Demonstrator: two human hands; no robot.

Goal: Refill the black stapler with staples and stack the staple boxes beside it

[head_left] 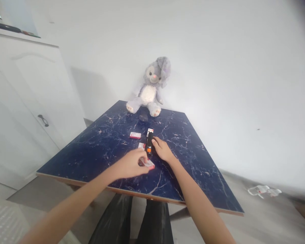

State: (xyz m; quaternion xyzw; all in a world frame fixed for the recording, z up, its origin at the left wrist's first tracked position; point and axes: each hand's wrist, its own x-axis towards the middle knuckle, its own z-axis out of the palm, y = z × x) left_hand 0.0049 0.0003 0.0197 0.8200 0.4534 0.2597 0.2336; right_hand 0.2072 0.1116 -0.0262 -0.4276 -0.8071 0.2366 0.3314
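Note:
My left hand [133, 163] is closed, its thumb and fingers pinching a small white and red box [149, 164] near the front of the table. On its right, my right hand [162, 149] rests against the side of a long black object with an orange part [149, 149], the thumb at its upper edge and the fingers curled around it. What kind of object this is I cannot make out. A white and red box [141, 145] shows partly to its left, and a white card or box [150, 130] lies at its far end. Another white and red box [135, 135] lies farther left.
The things lie on a dark blue marbled table [193, 169]. A grey plush toy [148, 93] sits at its far edge against the wall, with a dark rounded object [143, 117] before it. A white cabinet [22, 101] stands at left; clear plastic [264, 190] lies on the floor at right.

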